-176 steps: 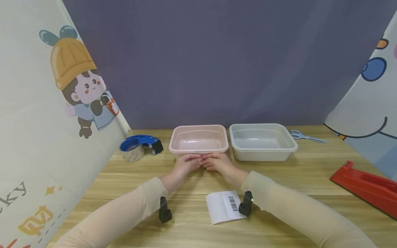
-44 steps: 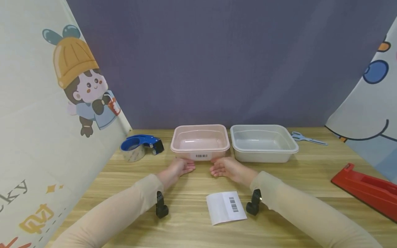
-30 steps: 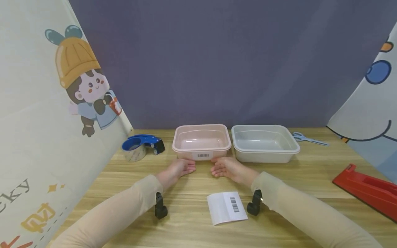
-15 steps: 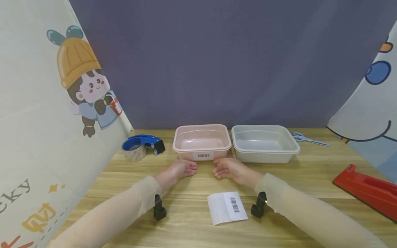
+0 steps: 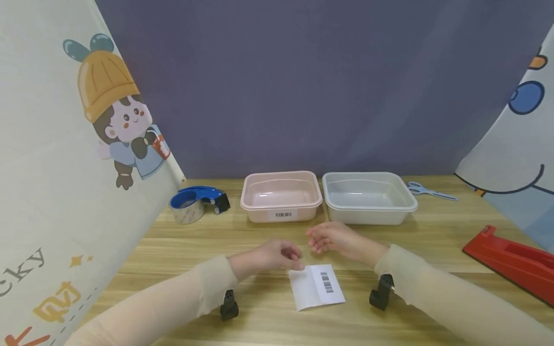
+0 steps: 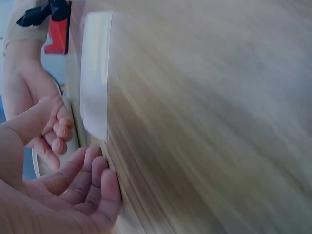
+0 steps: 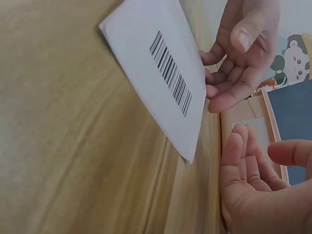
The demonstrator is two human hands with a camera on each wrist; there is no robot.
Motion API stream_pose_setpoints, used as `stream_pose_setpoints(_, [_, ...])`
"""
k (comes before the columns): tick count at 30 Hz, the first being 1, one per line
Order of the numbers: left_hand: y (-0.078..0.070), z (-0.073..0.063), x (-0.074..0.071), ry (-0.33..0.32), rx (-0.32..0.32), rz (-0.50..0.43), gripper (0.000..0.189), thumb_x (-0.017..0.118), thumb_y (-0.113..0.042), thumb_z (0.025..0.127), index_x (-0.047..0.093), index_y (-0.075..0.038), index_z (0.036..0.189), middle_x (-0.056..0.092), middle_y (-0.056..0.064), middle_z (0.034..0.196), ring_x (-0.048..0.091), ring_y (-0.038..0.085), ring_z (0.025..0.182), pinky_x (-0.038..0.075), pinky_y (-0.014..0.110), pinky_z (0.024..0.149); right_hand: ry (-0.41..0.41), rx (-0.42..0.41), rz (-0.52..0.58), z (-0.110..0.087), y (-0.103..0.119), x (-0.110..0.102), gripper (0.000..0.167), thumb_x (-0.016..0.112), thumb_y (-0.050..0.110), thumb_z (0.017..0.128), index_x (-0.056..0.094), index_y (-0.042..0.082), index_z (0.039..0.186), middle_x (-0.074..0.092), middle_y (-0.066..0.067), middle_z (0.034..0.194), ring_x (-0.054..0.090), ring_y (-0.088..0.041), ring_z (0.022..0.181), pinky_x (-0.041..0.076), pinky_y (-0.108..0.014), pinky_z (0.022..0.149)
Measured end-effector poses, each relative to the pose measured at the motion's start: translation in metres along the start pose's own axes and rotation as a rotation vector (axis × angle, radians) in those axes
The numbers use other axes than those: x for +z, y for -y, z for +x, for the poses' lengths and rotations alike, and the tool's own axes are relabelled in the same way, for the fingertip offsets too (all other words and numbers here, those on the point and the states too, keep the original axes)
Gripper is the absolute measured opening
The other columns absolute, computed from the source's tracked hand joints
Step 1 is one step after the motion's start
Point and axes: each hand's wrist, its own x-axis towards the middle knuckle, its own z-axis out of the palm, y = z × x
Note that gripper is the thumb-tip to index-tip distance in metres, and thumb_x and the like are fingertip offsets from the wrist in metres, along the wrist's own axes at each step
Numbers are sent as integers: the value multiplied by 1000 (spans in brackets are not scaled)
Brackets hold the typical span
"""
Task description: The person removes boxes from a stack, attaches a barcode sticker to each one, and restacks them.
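A white label sheet (image 5: pixel 317 287) with a printed barcode lies on the table in front of the person. Just beyond its far left corner, my left hand (image 5: pixel 270 255) hovers with loosely bent fingers and nothing in them. My right hand (image 5: pixel 342 239) is in the air to the right, fingers relaxed, holding nothing. Farther back stands a pink tub (image 5: pixel 281 196); a barcode label (image 5: pixel 283 215) sits on its front wall. Both hands are apart from the tub. In the right wrist view, the sheet (image 7: pixel 170 73) shows its barcode close up, near the left hand (image 7: pixel 243 53).
A white tub (image 5: pixel 370 216) stands right of the pink one, with light-blue scissors (image 5: pixel 432 192) beside it. A blue tape dispenser (image 5: pixel 199 202) with a clear tape roll is at the back left. At the right lies a red tape dispenser (image 5: pixel 510 259).
The label on the pink tub's front came into view as the hands parted. Since half a second ago, both hands have left the tub; the left moved nearer the label sheet, the right shifted right.
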Motion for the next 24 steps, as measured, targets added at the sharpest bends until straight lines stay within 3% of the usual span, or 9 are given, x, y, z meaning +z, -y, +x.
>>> stream_pose_setpoints(5, [-11,-1,13,-5,-21,60,36,81,-17,77,67,-6,109,65,-1,87,59,12,82,51,25,73,3,-7,-28,-9,0,-4,39,52,6,93,48,-18,124,67,-11,92,64,-14,78,58,-25,75])
stream_pose_setpoints(9, [-16,-1,18,-13,-29,58,33,81,-7,75,68,-4,104,64,1,81,56,12,74,47,20,64,3,-8,-36,-14,-1,-6,37,52,6,94,50,-17,122,68,-11,91,65,-15,78,58,-26,76])
stream_pose_setpoints(12, [-16,-1,18,-11,-18,34,28,79,-4,76,70,-3,102,67,3,82,57,11,75,48,19,65,4,-17,-43,-15,-2,-6,36,54,5,93,51,-17,121,69,-12,91,66,-15,79,59,-27,76])
stream_pose_setpoints(17, [-13,3,15,-5,-9,-66,19,75,-10,82,71,-2,99,72,5,91,58,9,77,49,20,67,-18,-27,-117,-18,-2,-5,33,60,8,91,58,-10,119,71,-9,96,66,-13,86,56,-27,81])
stream_pose_setpoints(21, [-12,7,12,-35,-43,-214,21,71,-13,86,69,1,102,69,2,91,56,10,72,49,20,63,-28,-18,-168,-22,0,-5,30,66,14,88,65,-1,114,71,-6,105,64,-14,96,51,-30,87])
stream_pose_setpoints(24, [-11,9,10,-70,-60,-317,25,70,-13,87,67,2,107,70,4,95,60,12,77,54,23,69,-13,-35,-174,-24,1,-5,30,68,15,88,65,-1,113,70,-6,108,64,-15,98,52,-33,90])
